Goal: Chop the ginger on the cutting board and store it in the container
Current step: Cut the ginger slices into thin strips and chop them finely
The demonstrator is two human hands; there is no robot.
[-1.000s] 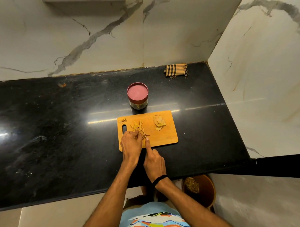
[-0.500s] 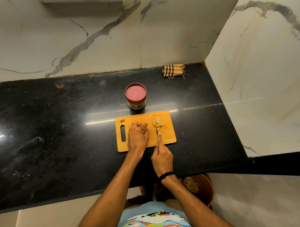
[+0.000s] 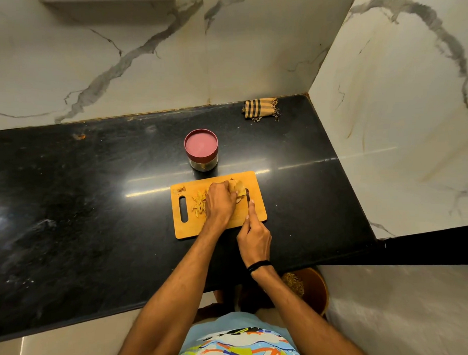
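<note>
An orange cutting board (image 3: 255, 184) lies on the black counter. A pile of thin ginger strips (image 3: 199, 205) sits left of centre on it, and ginger slices (image 3: 238, 187) lie toward its upper right. My left hand (image 3: 220, 201) rests over the board with its fingertips holding the ginger slices. My right hand (image 3: 253, 235) grips a knife (image 3: 247, 196), index finger stretched along the blade, which stands just right of the slices. The container (image 3: 201, 149), a small jar with a dark red lid on, stands behind the board.
A striped folded cloth (image 3: 261, 109) lies in the counter's back right corner. Small ginger scraps (image 3: 180, 189) sit at the board's upper left. Marble walls close in behind and to the right. A brown bin (image 3: 309, 286) stands on the floor below the counter edge.
Both hands shifted right from the strip pile to the ginger slices. The strips are now uncovered, and the left fingers hold the slices with the knife beside them.
</note>
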